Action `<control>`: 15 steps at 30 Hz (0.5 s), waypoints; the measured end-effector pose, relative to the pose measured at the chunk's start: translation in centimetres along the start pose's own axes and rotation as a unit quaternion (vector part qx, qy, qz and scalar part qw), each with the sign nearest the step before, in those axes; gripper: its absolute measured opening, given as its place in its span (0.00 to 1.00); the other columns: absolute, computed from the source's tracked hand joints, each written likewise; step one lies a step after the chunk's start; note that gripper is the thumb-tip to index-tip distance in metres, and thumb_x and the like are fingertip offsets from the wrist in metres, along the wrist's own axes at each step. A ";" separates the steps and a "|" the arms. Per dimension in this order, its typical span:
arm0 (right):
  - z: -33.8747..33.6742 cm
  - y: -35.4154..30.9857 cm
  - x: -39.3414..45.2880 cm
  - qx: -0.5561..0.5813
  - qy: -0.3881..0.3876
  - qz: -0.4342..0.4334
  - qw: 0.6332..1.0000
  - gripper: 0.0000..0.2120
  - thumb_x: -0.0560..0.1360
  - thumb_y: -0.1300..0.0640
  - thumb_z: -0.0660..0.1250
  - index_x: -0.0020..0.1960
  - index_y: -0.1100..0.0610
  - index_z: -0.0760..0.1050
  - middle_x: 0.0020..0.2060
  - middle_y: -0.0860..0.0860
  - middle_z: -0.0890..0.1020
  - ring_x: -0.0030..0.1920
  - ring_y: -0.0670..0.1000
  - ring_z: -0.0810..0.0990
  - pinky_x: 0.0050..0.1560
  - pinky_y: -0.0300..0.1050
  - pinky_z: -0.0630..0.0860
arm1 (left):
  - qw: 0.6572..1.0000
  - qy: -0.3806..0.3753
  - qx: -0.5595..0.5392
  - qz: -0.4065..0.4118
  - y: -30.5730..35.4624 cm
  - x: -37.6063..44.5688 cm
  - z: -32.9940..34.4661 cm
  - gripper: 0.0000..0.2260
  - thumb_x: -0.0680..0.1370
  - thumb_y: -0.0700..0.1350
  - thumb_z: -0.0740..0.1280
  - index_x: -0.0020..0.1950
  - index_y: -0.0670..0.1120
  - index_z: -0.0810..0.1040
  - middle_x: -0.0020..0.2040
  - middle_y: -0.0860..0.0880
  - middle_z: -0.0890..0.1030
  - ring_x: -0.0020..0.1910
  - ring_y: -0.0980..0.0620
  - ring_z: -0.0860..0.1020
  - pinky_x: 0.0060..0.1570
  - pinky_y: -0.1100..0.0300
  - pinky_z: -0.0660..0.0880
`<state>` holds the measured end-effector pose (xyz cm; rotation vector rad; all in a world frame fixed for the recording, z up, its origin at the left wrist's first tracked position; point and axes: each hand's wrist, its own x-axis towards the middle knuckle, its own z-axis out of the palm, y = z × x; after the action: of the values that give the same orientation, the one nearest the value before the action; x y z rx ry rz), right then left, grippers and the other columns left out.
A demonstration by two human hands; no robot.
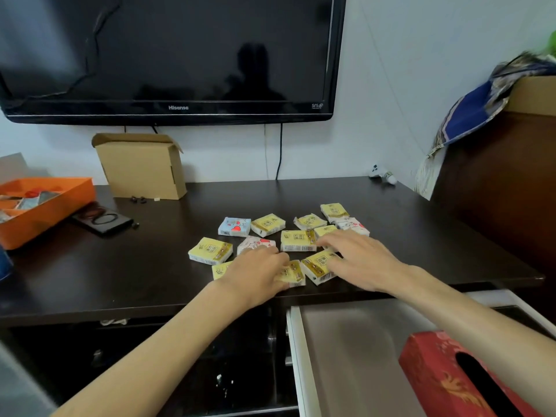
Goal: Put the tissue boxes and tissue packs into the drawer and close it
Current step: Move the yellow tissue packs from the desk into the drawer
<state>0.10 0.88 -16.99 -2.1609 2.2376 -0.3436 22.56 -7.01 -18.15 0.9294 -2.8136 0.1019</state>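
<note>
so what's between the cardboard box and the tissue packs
Bare dark tabletop in the head view: nothing lies between the cardboard box and the nearest tissue packs.

Desk top (168, 266): dark wood, satin sheen. Tissue packs (210, 251): glossy plastic film. Box (141, 167): matt cardboard. Drawer (346, 341) floor: smooth, possibly metal. Tray (45, 212): orange plastic.

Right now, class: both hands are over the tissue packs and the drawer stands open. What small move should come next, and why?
Probably close the left hand and right hand on the nearest yellow packs and lift them toward the open drawer. Both hands rest flat on packs, the packs lie loose on the tabletop, and only the red tissue box is inside.
</note>
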 end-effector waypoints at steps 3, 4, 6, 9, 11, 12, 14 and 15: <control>0.7 -1.1 -0.6 -0.159 0.056 0.012 0.986 0.39 0.74 0.31 0.42 0.70 0.51 0.74 0.65 0.50 0.80 0.64 0.54 0.76 0.61 0.53 0.73 | 0.999 -0.024 -0.047 -0.001 -0.4 0.0 -0.3 0.18 0.77 0.46 0.71 0.68 0.50 0.77 0.65 0.50 0.77 0.66 0.49 0.72 0.61 0.53 0.73; 1.1 -1.4 -0.7 -0.192 0.054 0.017 0.980 0.41 0.74 0.27 0.41 0.71 0.52 0.74 0.64 0.51 0.81 0.65 0.55 0.76 0.64 0.55 0.72 | 0.998 -0.026 -0.059 0.000 -0.5 0.1 -0.3 0.18 0.77 0.42 0.71 0.67 0.50 0.78 0.66 0.50 0.76 0.67 0.49 0.71 0.62 0.54 0.72; 1.9 -1.7 -0.6 -0.219 0.045 0.020 0.974 0.42 0.75 0.24 0.44 0.72 0.52 0.73 0.66 0.51 0.80 0.67 0.55 0.75 0.68 0.56 0.69 | 0.998 -0.017 -0.067 0.008 -0.3 0.2 -0.2 0.20 0.75 0.35 0.70 0.65 0.49 0.80 0.66 0.50 0.75 0.67 0.50 0.70 0.60 0.56 0.72; 1.7 -1.1 -0.3 -0.169 0.013 0.005 0.985 0.36 0.75 0.26 0.56 0.73 0.49 0.71 0.69 0.49 0.77 0.69 0.53 0.72 0.70 0.55 0.65 | 0.997 -0.003 -0.074 0.004 -0.1 0.4 -0.2 0.22 0.73 0.31 0.68 0.63 0.49 0.82 0.61 0.50 0.73 0.62 0.49 0.70 0.55 0.54 0.73; 1.1 -0.4 -0.3 -0.083 -0.022 -0.014 0.996 0.34 0.74 0.30 0.64 0.75 0.46 0.69 0.71 0.46 0.75 0.70 0.51 0.71 0.71 0.54 0.65 | 0.995 -0.015 -0.095 -0.002 -0.1 0.6 -0.2 0.21 0.74 0.31 0.67 0.62 0.49 0.83 0.61 0.49 0.74 0.62 0.50 0.72 0.58 0.53 0.73; 0.7 -0.1 -0.4 -0.044 -0.040 -0.023 0.998 0.35 0.73 0.33 0.68 0.76 0.45 0.68 0.71 0.46 0.75 0.70 0.51 0.71 0.70 0.53 0.66 | 0.993 -0.023 -0.112 -0.008 -0.1 0.8 -0.2 0.20 0.75 0.31 0.66 0.62 0.49 0.83 0.61 0.49 0.76 0.62 0.50 0.73 0.60 0.53 0.73; 0.2 0.6 -0.5 0.019 -0.064 -0.034 0.997 0.37 0.72 0.38 0.72 0.77 0.44 0.65 0.71 0.45 0.74 0.68 0.50 0.71 0.68 0.52 0.70 | 0.987 -0.029 -0.158 -0.029 0.1 0.9 -0.5 0.18 0.76 0.31 0.63 0.57 0.48 0.85 0.62 0.50 0.78 0.63 0.51 0.74 0.62 0.53 0.74; 0.0 0.9 -0.6 0.043 -0.071 -0.036 0.996 0.38 0.71 0.39 0.73 0.77 0.43 0.64 0.70 0.45 0.74 0.67 0.49 0.71 0.67 0.51 0.71 | 0.983 -0.028 -0.178 -0.037 0.2 1.0 -0.6 0.18 0.75 0.31 0.62 0.55 0.47 0.86 0.62 0.50 0.79 0.63 0.51 0.75 0.62 0.52 0.74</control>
<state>-0.74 1.48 -17.27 -2.1525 2.0381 -0.2713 21.70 -7.34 -17.42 0.9566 -2.7118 -0.4284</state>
